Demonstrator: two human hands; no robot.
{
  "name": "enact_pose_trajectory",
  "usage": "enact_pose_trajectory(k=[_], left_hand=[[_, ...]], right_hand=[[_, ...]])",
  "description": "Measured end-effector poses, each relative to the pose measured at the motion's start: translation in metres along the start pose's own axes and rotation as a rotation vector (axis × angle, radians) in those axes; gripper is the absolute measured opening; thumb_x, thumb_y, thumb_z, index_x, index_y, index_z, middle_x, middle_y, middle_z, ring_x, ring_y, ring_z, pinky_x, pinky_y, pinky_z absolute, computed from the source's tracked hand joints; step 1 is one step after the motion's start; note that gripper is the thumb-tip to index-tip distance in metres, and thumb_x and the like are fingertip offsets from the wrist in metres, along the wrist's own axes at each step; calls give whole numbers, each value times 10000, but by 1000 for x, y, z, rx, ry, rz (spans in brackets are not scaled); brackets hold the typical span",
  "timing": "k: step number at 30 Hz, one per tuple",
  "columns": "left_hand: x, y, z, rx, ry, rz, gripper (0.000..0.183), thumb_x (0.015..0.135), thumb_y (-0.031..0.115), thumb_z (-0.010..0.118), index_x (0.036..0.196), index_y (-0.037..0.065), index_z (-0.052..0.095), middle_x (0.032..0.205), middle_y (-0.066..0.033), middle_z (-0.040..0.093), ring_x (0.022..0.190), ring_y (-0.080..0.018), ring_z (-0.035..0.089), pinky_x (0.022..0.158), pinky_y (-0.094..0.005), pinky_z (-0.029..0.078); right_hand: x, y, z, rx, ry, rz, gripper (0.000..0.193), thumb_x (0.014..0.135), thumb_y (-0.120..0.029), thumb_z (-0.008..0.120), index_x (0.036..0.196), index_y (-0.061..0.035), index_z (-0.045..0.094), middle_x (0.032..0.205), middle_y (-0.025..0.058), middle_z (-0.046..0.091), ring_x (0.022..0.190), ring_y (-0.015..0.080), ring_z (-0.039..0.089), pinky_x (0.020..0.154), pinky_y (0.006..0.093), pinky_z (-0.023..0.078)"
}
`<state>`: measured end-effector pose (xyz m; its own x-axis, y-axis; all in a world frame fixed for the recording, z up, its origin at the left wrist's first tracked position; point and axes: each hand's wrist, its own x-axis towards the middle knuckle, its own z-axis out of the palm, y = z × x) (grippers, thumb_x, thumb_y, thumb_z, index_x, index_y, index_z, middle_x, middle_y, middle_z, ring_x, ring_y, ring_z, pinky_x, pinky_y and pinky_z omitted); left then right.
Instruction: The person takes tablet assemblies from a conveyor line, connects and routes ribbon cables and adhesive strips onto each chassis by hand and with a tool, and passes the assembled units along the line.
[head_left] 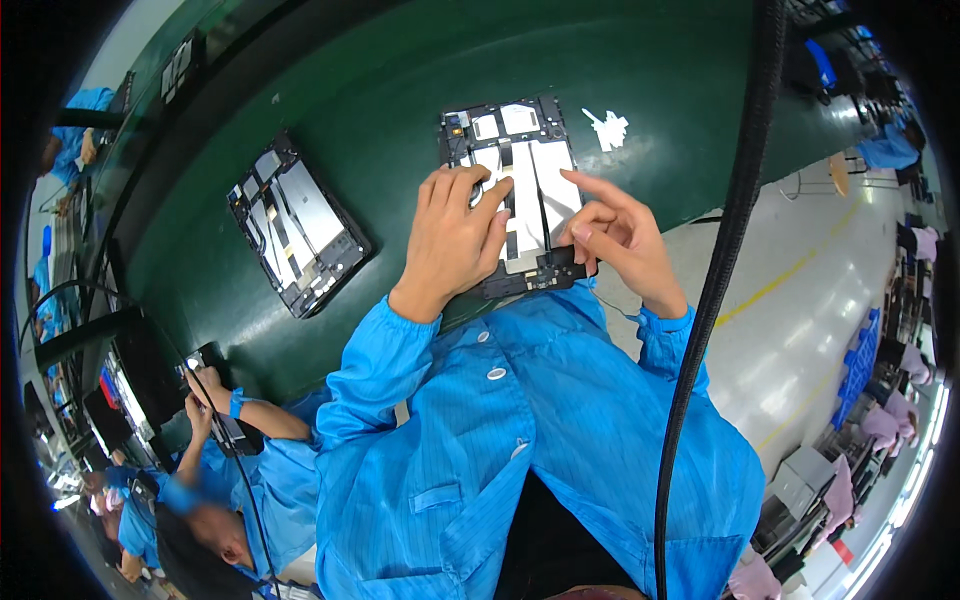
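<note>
Left hand spread on flat, silver-panelled, black-framed device at green worktop near edge; right hand half-curled, can't tell if pinching.

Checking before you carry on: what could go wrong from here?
The left hand lies over the opened tablet; pressing there might dent its exposed pale panels. The right hand is near the long black strip, which could snag. The tablet's near end sits close to the edge of the green table, so a knock might tip it.
</note>
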<state>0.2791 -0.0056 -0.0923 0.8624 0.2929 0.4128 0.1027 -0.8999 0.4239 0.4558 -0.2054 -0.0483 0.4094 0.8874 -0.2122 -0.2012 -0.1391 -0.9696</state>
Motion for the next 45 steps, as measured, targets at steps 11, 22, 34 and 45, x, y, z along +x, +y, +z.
enact_pose_trajectory(k=[11, 22, 34, 45], left_hand=[[-25, 29, -1, -152, 40, 91, 283, 777, 16, 805, 1051, 85, 805, 1136, -117, 741, 1113, -359, 708, 1037, -551, 536], [-36, 27, -4, -122, 34, 2, 327, 853, 60, 763, 1177, 61, 807, 1251, -137, 720, 1243, -358, 657, 1175, -588, 478], [-7, -1, -7, 110, 7, -18, 381, 934, 107, 752, 1312, 105, 801, 1405, -205, 647, 1359, -419, 586, 1214, -616, 431], [0, -1, 1, -15, 12, -80, 500, 928, 123, 791, 1426, 132, 746, 1468, -216, 651, 1345, -460, 604, 1157, -579, 470]], right_hand=[[6, 11, 15, -220, -50, 175, 282, 1074, -174, 782, 1274, 24, 761, 716, -23, 660, 607, 66, 637, 530, 266, 470], [-3, 5, -7, -125, -59, 128, 214, 1087, -241, 778, 1077, -30, 744, 776, -7, 710, 680, 57, 673, 555, 238, 484], [-8, 1, -13, -49, -204, 67, 175, 1100, -205, 732, 1124, -32, 732, 889, 5, 755, 824, 71, 725, 662, 238, 508], [-5, 8, -21, -36, -151, 49, 170, 1093, -187, 736, 1147, -27, 755, 940, 18, 758, 839, 79, 707, 677, 250, 527]])
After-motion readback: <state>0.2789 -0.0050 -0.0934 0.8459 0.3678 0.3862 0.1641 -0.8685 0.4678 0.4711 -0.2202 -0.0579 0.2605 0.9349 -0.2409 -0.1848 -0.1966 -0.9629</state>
